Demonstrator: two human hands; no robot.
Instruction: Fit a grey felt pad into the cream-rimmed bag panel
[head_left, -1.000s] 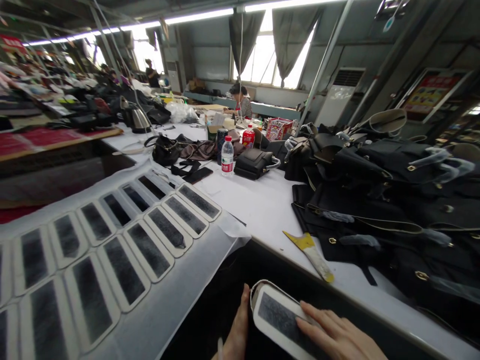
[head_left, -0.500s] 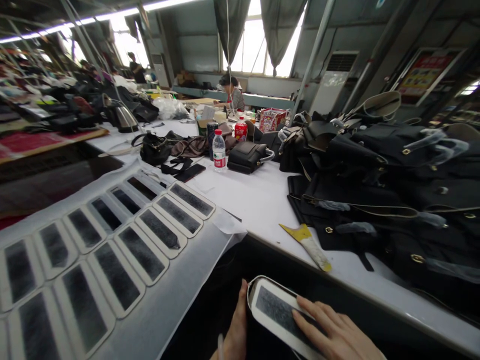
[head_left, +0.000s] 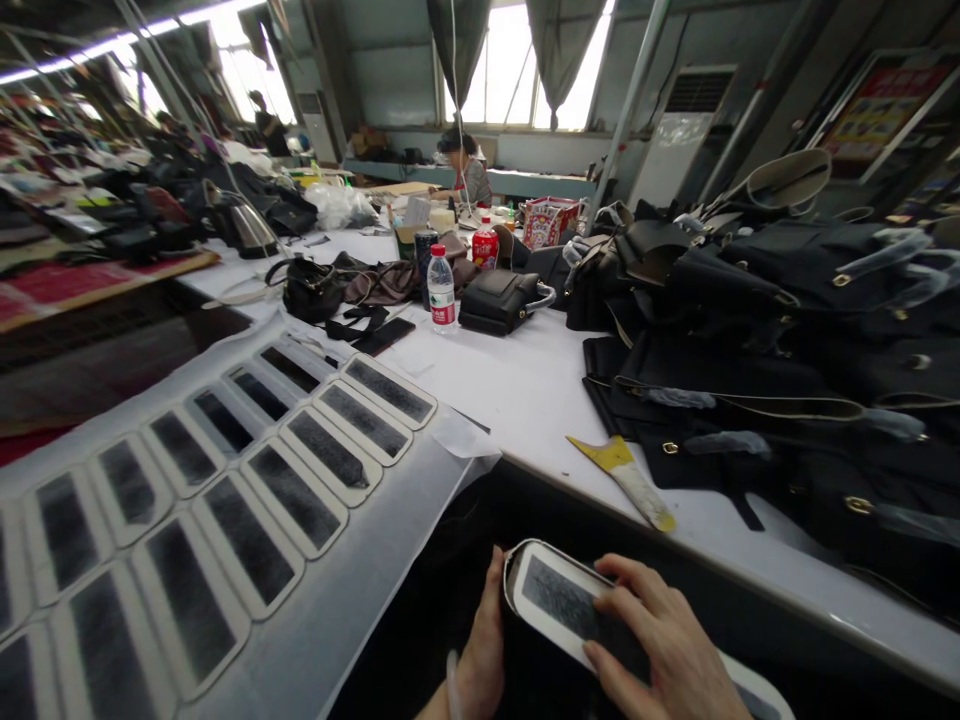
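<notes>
Head view. A flat oblong panel (head_left: 559, 605) with rounded corners, white around the border and filled with a dark grey, fuzzy-looking rectangle, is held low in the frame, below the near edge of the white desk (head_left: 525, 400) and over dark shadow. A thin dark rim shows along its left end, and its right end runs out at the bottom of the frame. The right hand (head_left: 660, 650) lies on top of the panel with fingers spread and bent, the fingertips pressing on the grey field. The left hand (head_left: 480, 650) is at the panel's left end, thumb upright against the rim; its other fingers are hidden, so whether it grips cannot be told. To the left, a pale sheet (head_left: 360, 590) carries two rows of matching panels (head_left: 292, 495) lying flat side by side. On the desk, a yellow-ended scraper (head_left: 626, 480) lies near the edge, just beside a heap of black bags (head_left: 787, 370) with gold fittings. Farther back stand a water bottle (head_left: 441, 290) and a small black handbag (head_left: 501, 300). A person (head_left: 466, 172) sits at a far bench by the windows.
</notes>
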